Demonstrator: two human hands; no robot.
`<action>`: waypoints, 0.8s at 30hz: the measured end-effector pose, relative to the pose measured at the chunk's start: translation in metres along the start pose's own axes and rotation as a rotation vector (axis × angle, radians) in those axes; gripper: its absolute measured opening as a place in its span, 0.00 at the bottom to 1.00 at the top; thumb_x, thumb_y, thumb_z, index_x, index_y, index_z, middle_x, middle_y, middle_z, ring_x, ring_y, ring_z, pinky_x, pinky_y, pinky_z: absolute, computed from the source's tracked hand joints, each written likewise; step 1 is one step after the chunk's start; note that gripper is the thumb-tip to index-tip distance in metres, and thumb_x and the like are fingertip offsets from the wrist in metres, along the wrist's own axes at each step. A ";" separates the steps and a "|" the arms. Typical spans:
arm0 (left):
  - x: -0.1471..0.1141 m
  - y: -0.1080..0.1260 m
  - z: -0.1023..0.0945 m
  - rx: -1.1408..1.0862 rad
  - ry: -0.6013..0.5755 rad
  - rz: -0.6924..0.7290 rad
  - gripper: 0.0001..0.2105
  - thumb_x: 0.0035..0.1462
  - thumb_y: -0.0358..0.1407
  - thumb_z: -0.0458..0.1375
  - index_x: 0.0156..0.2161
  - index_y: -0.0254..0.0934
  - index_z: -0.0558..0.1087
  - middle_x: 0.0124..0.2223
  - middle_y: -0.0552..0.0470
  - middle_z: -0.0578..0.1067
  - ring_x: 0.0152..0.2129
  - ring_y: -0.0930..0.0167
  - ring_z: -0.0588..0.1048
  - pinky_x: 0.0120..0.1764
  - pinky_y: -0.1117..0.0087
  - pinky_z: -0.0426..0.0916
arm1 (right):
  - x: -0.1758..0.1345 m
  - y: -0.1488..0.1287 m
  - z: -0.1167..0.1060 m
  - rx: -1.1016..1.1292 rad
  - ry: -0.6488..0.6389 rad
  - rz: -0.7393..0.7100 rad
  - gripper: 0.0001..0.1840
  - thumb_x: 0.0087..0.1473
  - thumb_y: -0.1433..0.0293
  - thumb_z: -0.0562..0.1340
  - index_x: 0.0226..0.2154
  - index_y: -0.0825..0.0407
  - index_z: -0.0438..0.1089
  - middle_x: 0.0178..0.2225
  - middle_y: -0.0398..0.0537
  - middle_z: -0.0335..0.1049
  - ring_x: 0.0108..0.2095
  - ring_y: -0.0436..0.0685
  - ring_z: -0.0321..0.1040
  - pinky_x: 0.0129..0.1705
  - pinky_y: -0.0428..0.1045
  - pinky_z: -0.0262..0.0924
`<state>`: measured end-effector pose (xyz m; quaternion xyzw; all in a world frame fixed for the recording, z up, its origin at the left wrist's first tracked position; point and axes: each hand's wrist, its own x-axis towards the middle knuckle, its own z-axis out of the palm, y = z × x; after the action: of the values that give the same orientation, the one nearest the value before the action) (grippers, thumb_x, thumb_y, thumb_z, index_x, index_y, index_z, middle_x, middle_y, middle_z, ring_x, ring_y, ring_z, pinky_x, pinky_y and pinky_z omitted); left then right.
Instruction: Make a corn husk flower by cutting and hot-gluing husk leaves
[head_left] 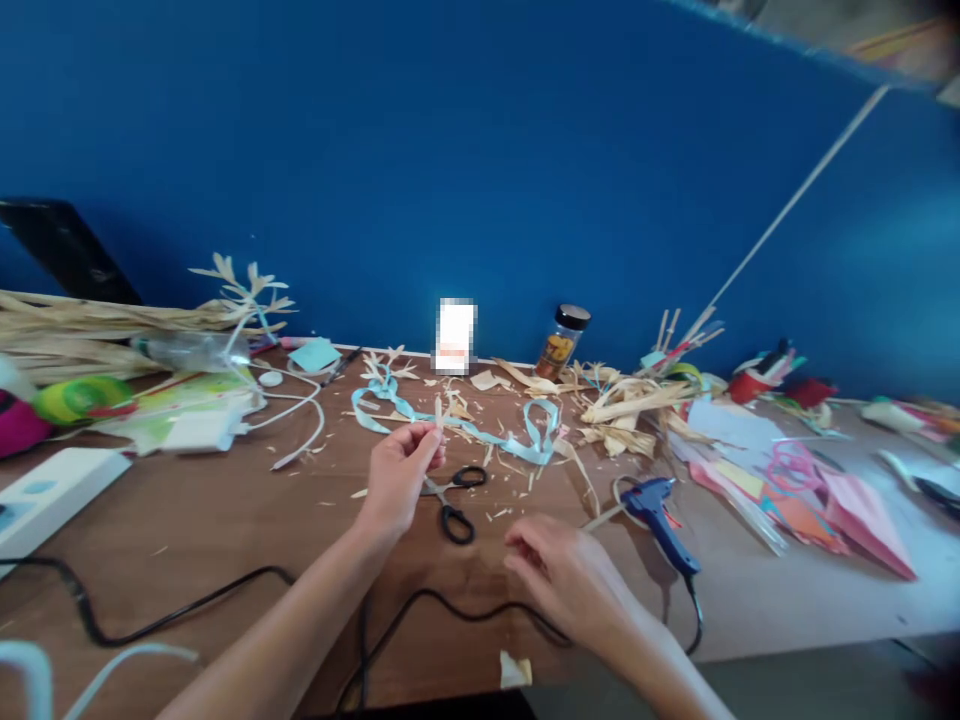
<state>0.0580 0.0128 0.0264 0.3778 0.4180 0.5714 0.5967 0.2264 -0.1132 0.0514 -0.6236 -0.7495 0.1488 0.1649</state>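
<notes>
My left hand point(405, 470) is closed in a pinch on a small pale strip of dried husk point(439, 411) that sticks up above the fingertips. Beneath and beside it, black-handled scissors point(456, 522) lie on the table with their blades partly hidden by the hand. My right hand point(559, 570) hovers low over the table, fingers loosely curled and thumb a little apart. Nothing shows between them. To its right stands a blue glue gun point(660, 520), whose pale glue stick points toward this hand. A light blue ribbon point(525, 448) curls across the table behind both hands.
Husk scraps litter the brown table point(300, 540). At the back stand a black-lidded jar point(561, 340) and a blurred bright rectangle point(455, 337). A husk pile point(630, 405) and coloured papers point(810, 500) lie right. Left are a power strip point(64, 490) and black cable point(187, 600).
</notes>
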 end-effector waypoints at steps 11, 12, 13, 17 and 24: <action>-0.005 -0.020 -0.011 0.043 -0.081 -0.155 0.12 0.38 0.38 0.66 0.30 0.33 0.74 0.24 0.53 0.76 0.20 0.77 0.71 0.25 0.77 0.67 | -0.072 0.124 -0.026 -0.561 0.363 0.487 0.13 0.53 0.62 0.54 0.39 0.51 0.65 0.37 0.55 0.67 0.38 0.64 0.64 0.37 0.54 0.57; -0.006 -0.020 -0.011 0.045 -0.093 -0.160 0.12 0.38 0.38 0.66 0.29 0.32 0.74 0.24 0.53 0.76 0.19 0.77 0.71 0.24 0.77 0.67 | -0.072 0.130 -0.025 -0.572 0.351 0.522 0.14 0.53 0.62 0.55 0.39 0.52 0.64 0.37 0.55 0.67 0.38 0.65 0.64 0.36 0.53 0.57; -0.007 -0.020 -0.011 0.048 -0.100 -0.163 0.12 0.38 0.38 0.66 0.29 0.32 0.74 0.24 0.53 0.76 0.19 0.77 0.70 0.24 0.77 0.66 | -0.071 0.134 -0.023 -0.564 0.336 0.556 0.14 0.52 0.62 0.55 0.39 0.52 0.64 0.36 0.55 0.67 0.37 0.64 0.65 0.34 0.53 0.58; -0.009 -0.020 -0.010 0.061 -0.089 -0.176 0.13 0.37 0.39 0.66 0.27 0.32 0.74 0.24 0.52 0.76 0.18 0.76 0.70 0.23 0.77 0.66 | -0.071 0.143 -0.014 -0.459 0.306 0.613 0.12 0.53 0.67 0.53 0.41 0.53 0.60 0.33 0.54 0.69 0.33 0.61 0.69 0.31 0.50 0.58; -0.010 -0.022 -0.013 0.094 -0.082 -0.214 0.13 0.37 0.40 0.66 0.26 0.32 0.73 0.24 0.53 0.75 0.19 0.78 0.69 0.23 0.79 0.65 | -0.080 0.143 -0.028 -0.274 0.514 0.602 0.18 0.55 0.61 0.48 0.46 0.52 0.56 0.35 0.54 0.70 0.34 0.62 0.70 0.32 0.52 0.61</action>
<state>0.0542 0.0012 0.0022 0.3816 0.4575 0.4685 0.6524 0.3784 -0.1659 0.0103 -0.8478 -0.4811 -0.0712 0.2113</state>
